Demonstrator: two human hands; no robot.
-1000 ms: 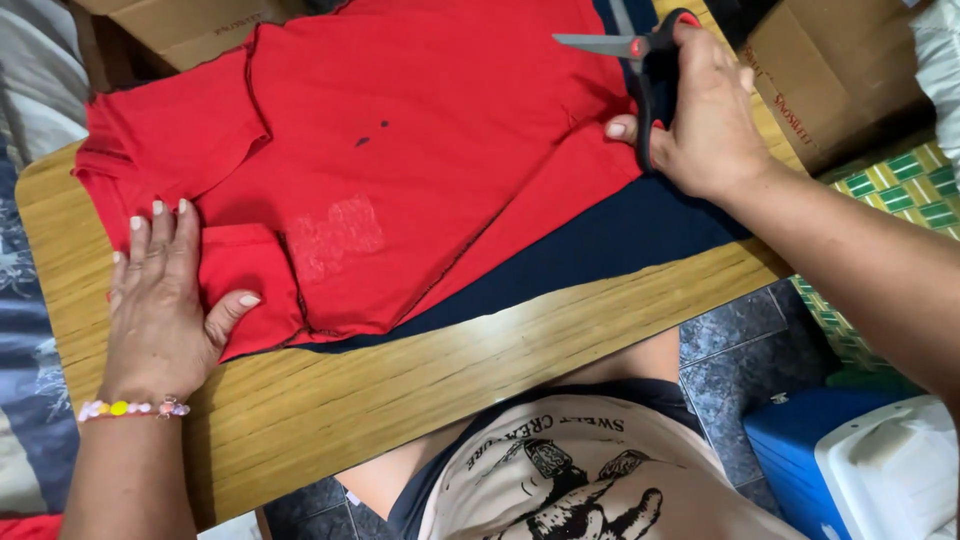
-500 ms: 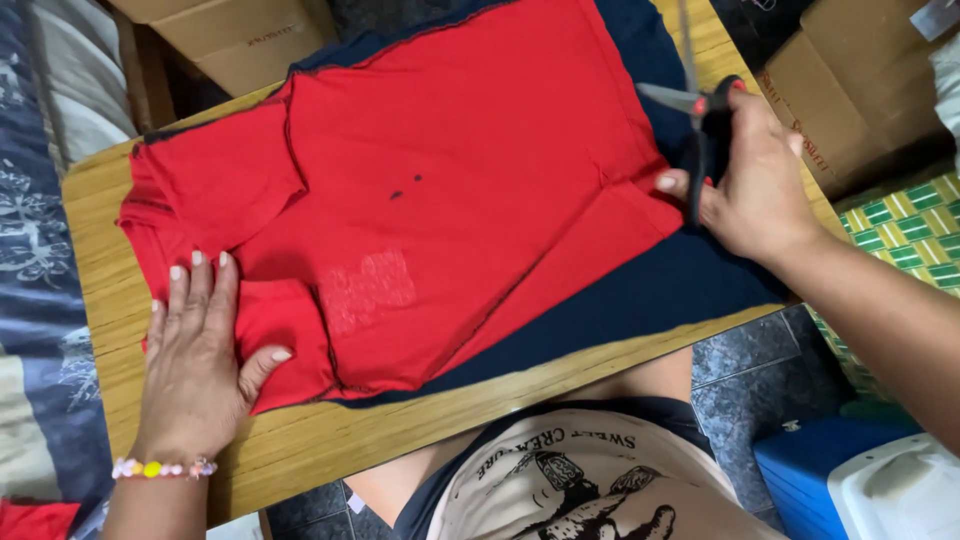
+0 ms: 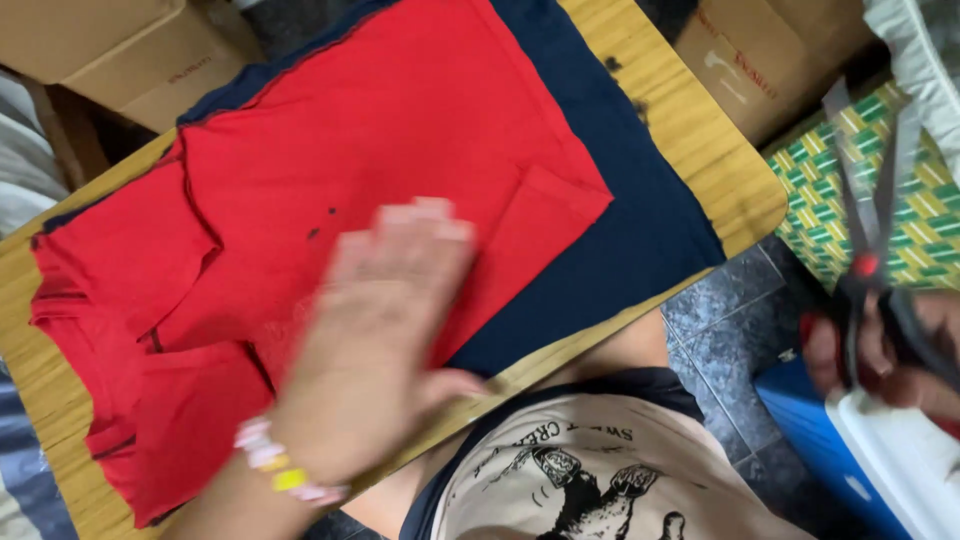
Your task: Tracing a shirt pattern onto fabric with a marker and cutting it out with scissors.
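Left hand (image 3: 375, 350): blurred, grip spread flat over the red cotton garment (image 3: 300, 250).
Right hand (image 3: 880, 345): grip pinching black-handled steel scissors (image 3: 865, 250), off the wooden tabletop (image 3: 700, 150).
Underlayer: navy fabric sheet (image 3: 620, 230).
Around: brown cardboard boxes (image 3: 100, 50), contents hidden.

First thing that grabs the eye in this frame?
The red shirt spread over dark navy fabric on the wooden board fills the middle. The blurred left hand lies flat on it; at far right the right hand holds scissors, blades up.

Bright, even daylight; the left hand (image 3: 375, 350) smeared by motion blur.
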